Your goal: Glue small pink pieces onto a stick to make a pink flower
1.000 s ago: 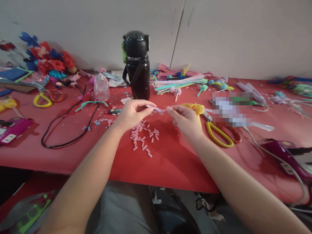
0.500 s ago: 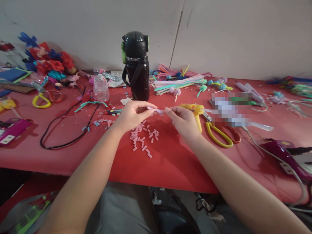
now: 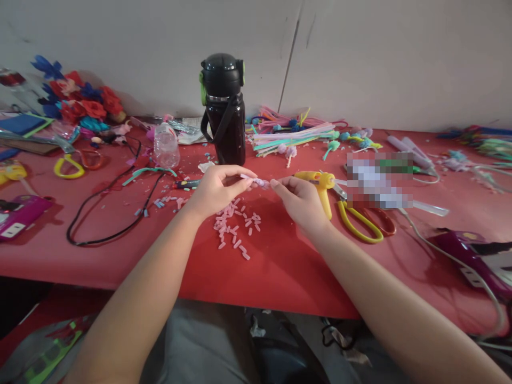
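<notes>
Above the red table, my left hand (image 3: pixel 222 190) pinches the left end of a short lilac pipe cleaner piece (image 3: pixel 261 182) between thumb and fingers. The piece looks twisted or lumpy along its middle. At its right end, the thumb and forefinger of my right hand (image 3: pixel 298 200) are closed on it. Below and between the hands lies a loose heap of small pink cut pieces (image 3: pixel 236 229). A yellow glue gun (image 3: pixel 322 184) rests just beyond my right hand, partly hidden by it. Scissors with yellow and red handles (image 3: pixel 362 224) lie to its right.
A black bottle (image 3: pixel 230 122) stands behind my hands. Pipe cleaners (image 3: pixel 294 138) are piled by the wall. On the left are a clear plastic bottle (image 3: pixel 166 146), a black cord (image 3: pixel 92 242) and more scissors (image 3: pixel 69 166). Purple power strips (image 3: pixel 476 261) and white cables lie at the right.
Both hands stay in nearly the same place, still pinching the lilac pipe cleaner piece. The view has shifted very slightly.
</notes>
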Available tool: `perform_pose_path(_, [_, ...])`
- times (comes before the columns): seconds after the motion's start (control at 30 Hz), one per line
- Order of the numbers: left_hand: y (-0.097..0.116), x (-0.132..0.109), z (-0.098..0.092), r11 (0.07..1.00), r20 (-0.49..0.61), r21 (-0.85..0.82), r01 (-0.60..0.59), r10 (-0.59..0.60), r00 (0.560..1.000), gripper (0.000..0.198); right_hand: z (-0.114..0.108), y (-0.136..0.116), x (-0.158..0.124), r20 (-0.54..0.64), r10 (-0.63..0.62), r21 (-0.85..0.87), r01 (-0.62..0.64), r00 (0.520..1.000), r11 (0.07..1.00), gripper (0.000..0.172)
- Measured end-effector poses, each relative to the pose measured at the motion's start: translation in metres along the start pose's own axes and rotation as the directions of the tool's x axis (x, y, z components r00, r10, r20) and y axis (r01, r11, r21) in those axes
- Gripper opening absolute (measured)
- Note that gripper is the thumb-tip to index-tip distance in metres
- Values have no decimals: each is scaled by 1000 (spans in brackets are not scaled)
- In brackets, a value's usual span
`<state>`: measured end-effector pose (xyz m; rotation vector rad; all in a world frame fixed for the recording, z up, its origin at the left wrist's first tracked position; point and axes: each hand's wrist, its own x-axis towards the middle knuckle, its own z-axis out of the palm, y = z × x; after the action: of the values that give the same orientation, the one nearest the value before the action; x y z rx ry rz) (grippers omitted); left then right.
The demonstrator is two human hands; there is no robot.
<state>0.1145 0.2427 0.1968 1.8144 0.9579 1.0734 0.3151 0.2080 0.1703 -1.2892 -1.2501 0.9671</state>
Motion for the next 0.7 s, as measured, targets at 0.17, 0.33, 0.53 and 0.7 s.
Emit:
perform_pose_path(0.17, [2, 0, 1, 998, -2, -56, 17, -17, 1000, 23, 0, -2, -1, -5, 6, -33, -6, 1000, 999, 35])
perform_pose_path(0.33, [4, 1, 1, 997, -11, -83, 10, -11, 1000, 26, 0, -2, 0, -6, 15, -41, -15, 1000, 999, 35])
perform_pose_path(0.53, [5, 1, -1, 993, -50, -121, 2, -8, 999, 25, -1, -1, 1, 23, 110, 116, -112, 994, 987, 22])
perform_pose_path(0.7, [4, 2, 1, 989, -77, -148, 12, -23, 997, 23, 1, -1, -3, 111, 104, 134, -119, 988, 984, 26])
